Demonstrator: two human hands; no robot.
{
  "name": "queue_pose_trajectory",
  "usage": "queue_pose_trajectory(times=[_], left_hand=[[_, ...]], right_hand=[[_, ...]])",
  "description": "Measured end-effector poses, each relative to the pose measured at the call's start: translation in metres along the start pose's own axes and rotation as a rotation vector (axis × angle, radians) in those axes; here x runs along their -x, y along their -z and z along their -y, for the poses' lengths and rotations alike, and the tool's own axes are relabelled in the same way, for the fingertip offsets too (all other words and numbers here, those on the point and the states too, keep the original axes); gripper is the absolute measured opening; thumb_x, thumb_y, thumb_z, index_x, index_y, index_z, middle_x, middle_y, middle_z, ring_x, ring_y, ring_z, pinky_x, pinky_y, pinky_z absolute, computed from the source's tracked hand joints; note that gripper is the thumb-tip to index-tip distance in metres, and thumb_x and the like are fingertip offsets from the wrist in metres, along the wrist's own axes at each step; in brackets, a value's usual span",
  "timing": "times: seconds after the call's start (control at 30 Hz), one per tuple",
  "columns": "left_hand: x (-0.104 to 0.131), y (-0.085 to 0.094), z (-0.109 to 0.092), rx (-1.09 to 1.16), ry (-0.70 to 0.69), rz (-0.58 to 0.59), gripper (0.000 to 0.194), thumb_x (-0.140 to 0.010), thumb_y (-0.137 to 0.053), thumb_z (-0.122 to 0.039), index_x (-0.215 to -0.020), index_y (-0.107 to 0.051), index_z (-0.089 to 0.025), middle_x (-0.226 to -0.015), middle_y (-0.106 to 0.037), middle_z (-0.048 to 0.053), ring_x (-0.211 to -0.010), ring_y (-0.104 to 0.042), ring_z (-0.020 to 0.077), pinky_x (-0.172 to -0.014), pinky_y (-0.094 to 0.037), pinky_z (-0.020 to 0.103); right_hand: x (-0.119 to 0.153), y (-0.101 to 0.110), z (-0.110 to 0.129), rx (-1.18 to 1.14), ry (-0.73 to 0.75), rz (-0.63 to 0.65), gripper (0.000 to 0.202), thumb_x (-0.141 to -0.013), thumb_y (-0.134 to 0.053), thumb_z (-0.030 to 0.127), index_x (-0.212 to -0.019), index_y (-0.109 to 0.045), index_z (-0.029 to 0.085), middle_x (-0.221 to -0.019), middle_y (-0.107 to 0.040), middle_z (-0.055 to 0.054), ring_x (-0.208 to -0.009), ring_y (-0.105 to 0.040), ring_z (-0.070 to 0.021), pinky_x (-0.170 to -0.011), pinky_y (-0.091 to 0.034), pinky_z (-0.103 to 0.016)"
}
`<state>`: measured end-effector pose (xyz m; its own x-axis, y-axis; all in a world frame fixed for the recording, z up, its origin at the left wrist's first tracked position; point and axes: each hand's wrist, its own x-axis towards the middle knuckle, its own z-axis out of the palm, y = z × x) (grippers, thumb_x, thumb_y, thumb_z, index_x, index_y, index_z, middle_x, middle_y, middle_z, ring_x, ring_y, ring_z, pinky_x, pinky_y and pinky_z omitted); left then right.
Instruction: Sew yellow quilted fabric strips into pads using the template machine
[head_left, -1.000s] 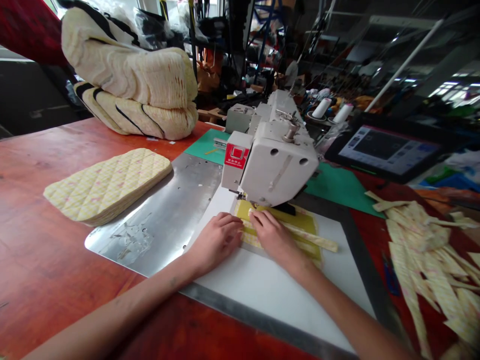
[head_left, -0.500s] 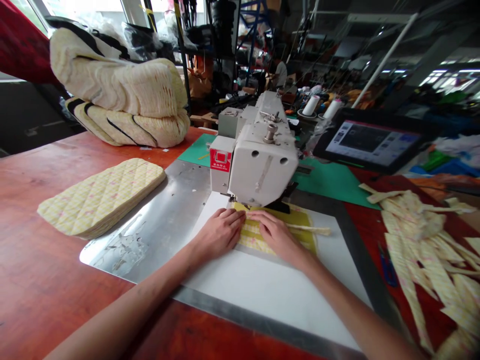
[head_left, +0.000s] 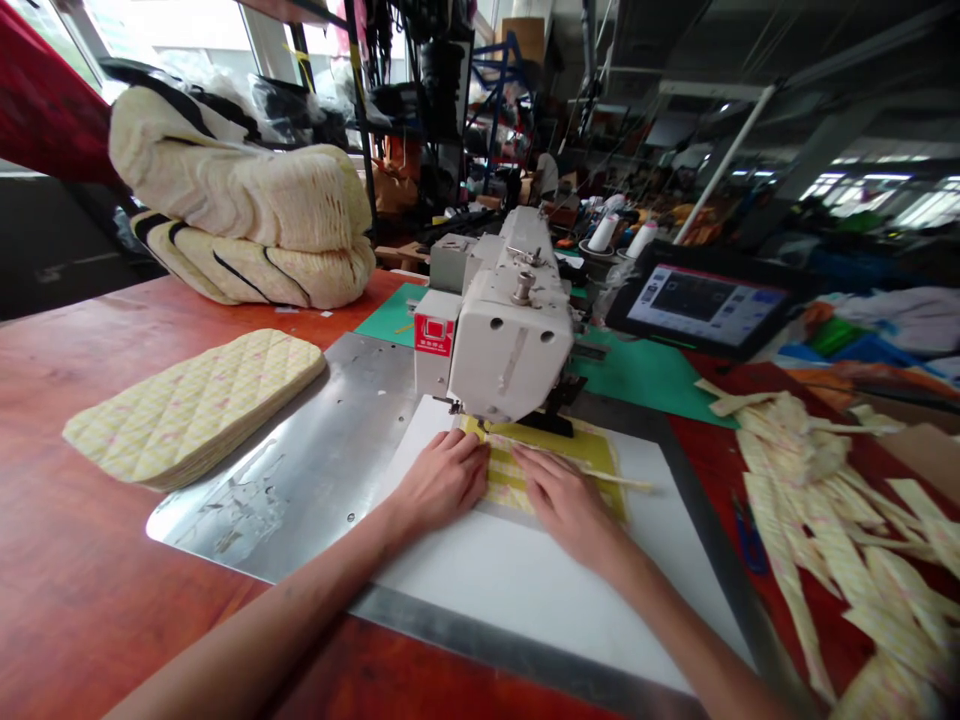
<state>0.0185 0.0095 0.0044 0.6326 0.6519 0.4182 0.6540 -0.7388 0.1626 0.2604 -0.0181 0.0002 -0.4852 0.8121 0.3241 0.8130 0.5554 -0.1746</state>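
Since half a second ago the fingertips of the right hand (head_left: 566, 500) have drawn a little away from the left hand (head_left: 446, 475), leaving a small gap between them; the view has also shifted, so the sewing machine (head_left: 510, 350) sits slightly farther left and lower. The narrow cloth strip (head_left: 619, 481) lies across a yellow sheet (head_left: 606, 455), in front of the machine's head, its loose end reaching past the sheet on the right.

The left hand is palm down with its fingers bent, their tips by the strip's near end (I cannot tell whether they pinch it). The right hand's fingers are nearly straight and close together, at the strip's lower edge; its thumb is hidden, so I cannot tell whether it grips.

Under the sheet is a white board (head_left: 465, 580). A metal plate (head_left: 330, 440) is set beside it on the left, with a neat stack of quilted pads (head_left: 202, 400) overlapping its edge and the red table (head_left: 90, 600). A taller pile of pads (head_left: 247, 190) stands behind. On the right, a heap of cloth scraps (head_left: 817, 490) lies near a pair of blue-handled snips (head_left: 750, 535), below a lit screen (head_left: 697, 300).
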Motion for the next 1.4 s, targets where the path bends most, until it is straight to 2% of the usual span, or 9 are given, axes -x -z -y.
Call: queue_pose_trajectory(times=[0.1,0.37,0.57,0.8,0.9,1.07,1.2,1.3,1.4], left_hand=[[-0.004,-0.004,0.002,-0.011,-0.012,-0.038,0.03,-0.102,-0.042,-0.024,-0.104,-0.07,-0.014,-0.092,-0.059,0.008,-0.084,-0.053,0.021,-0.076,-0.044,0.036],[-0.004,-0.003,0.016,0.003,0.033,-0.088,0.023,-0.098,-0.049,-0.024,-0.098,-0.07,-0.016,-0.09,-0.058,0.008,-0.084,-0.055,0.0209,-0.077,-0.044,0.036],[0.008,0.002,0.021,0.057,0.055,-0.097,0.023,-0.098,-0.049,-0.022,-0.104,-0.071,-0.016,-0.094,-0.058,0.009,-0.086,-0.054,0.0207,-0.08,-0.046,0.036],[0.02,0.006,0.009,0.129,0.062,-0.099,0.024,-0.098,-0.05,-0.02,-0.113,-0.069,-0.017,-0.094,-0.057,0.009,-0.088,-0.054,0.0212,-0.081,-0.047,0.037],[0.018,0.005,0.002,0.151,0.062,-0.098,0.024,-0.098,-0.05,-0.019,-0.114,-0.068,-0.016,-0.096,-0.058,0.009,-0.088,-0.054,0.0212,-0.082,-0.047,0.037],[0.011,0.001,-0.006,0.158,0.056,-0.09,0.022,-0.098,-0.049,-0.019,-0.109,-0.067,-0.016,-0.095,-0.058,0.009,-0.089,-0.054,0.0222,-0.081,-0.047,0.038],[0.011,-0.001,-0.005,0.158,0.06,-0.097,0.022,-0.097,-0.049,-0.018,-0.11,-0.067,-0.016,-0.095,-0.058,0.009,-0.09,-0.055,0.0222,-0.082,-0.047,0.038],[0.013,-0.001,-0.003,0.151,0.054,-0.108,0.023,-0.097,-0.049,-0.019,-0.111,-0.067,-0.017,-0.095,-0.058,0.009,-0.089,-0.055,0.0219,-0.081,-0.048,0.037],[0.014,0.0,-0.003,0.118,0.045,-0.121,0.022,-0.097,-0.05,-0.019,-0.11,-0.068,-0.018,-0.094,-0.059,0.009,-0.087,-0.055,0.0212,-0.08,-0.048,0.037]], right_hand=[[0.001,-0.001,-0.007,-0.008,0.0,0.02,0.049,-0.103,-0.035,0.022,-0.149,-0.05,0.018,-0.151,-0.043,-0.003,-0.14,-0.045,-0.0143,-0.12,-0.043,-0.035],[-0.011,-0.009,-0.016,-0.082,0.029,0.042,0.051,-0.103,-0.035,0.026,-0.153,-0.045,0.021,-0.153,-0.04,-0.004,-0.143,-0.042,-0.0163,-0.124,-0.039,-0.039],[-0.015,-0.009,-0.005,-0.113,0.005,0.071,0.052,-0.103,-0.036,0.027,-0.154,-0.043,0.019,-0.155,-0.037,-0.002,-0.145,-0.04,-0.0154,-0.125,-0.037,-0.037],[-0.001,0.002,0.0,-0.231,-0.004,0.105,0.049,-0.106,-0.034,0.03,-0.153,-0.045,0.022,-0.154,-0.039,-0.002,-0.145,-0.04,-0.0135,-0.125,-0.037,-0.033],[0.004,-0.001,-0.011,-0.247,-0.013,0.038,0.044,-0.106,-0.034,0.027,-0.145,-0.055,0.022,-0.147,-0.048,-0.003,-0.138,-0.047,-0.0128,-0.12,-0.043,-0.031],[0.014,0.0,-0.039,-0.204,-0.046,-0.11,0.034,-0.104,-0.041,0.025,-0.124,-0.068,0.024,-0.122,-0.061,-0.005,-0.114,-0.06,-0.0126,-0.101,-0.053,-0.028],[0.024,0.014,-0.056,-0.097,-0.041,-0.103,0.027,-0.103,-0.047,0.029,-0.119,-0.069,0.026,-0.114,-0.062,-0.004,-0.107,-0.061,-0.0125,-0.095,-0.054,-0.027],[0.032,0.023,-0.066,0.028,0.022,-0.095,0.028,-0.103,-0.047,0.029,-0.122,-0.067,0.026,-0.113,-0.062,-0.003,-0.106,-0.061,-0.0132,-0.094,-0.053,-0.028],[0.039,0.026,-0.075,0.171,0.078,-0.085,0.029,-0.101,-0.045,0.019,-0.119,-0.067,0.022,-0.111,-0.062,-0.005,-0.1,-0.06,-0.0135,-0.088,-0.052,-0.029]])
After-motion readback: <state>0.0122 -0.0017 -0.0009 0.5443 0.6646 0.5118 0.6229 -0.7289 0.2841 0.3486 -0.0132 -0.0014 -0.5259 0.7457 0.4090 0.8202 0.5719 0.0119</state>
